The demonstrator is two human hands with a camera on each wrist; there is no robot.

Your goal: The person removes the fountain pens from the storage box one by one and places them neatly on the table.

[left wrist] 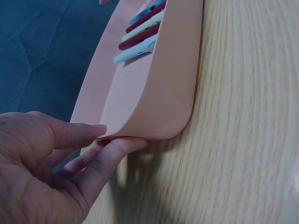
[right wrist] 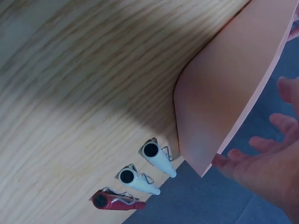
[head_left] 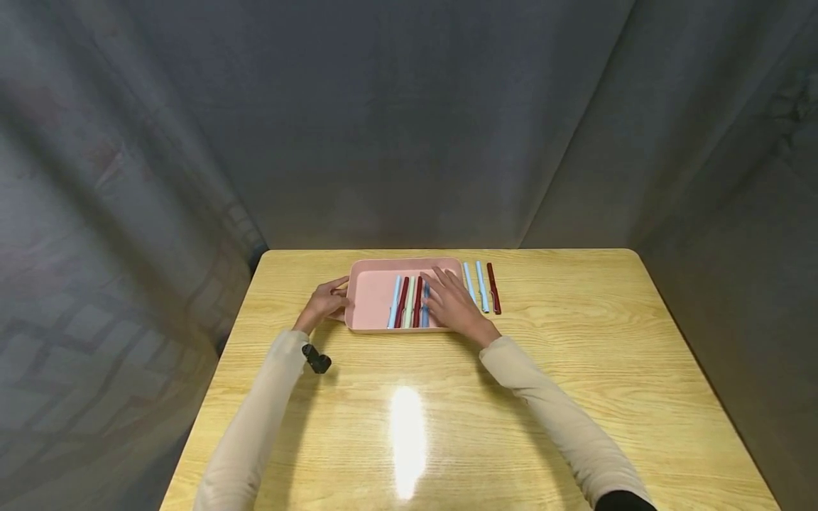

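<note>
Holding pink tray edge at 9 o'clock, left hand pinching; right hand flat over five trayed pens; three pens remaining on counter at 3 o'clock.

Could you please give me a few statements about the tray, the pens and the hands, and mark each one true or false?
1. The pink tray sits on a wooden table. True.
2. Three pens lie on the table outside the tray, on its right. True.
3. The tray holds no pens. False: several pens, red, pale blue and pale green, lie inside it.
4. The left hand is at the tray's left end, a finger over its rim. True.
5. The right hand rests on the bare table, far from the tray. False: it lies over the tray's right part, by the pens.
</note>
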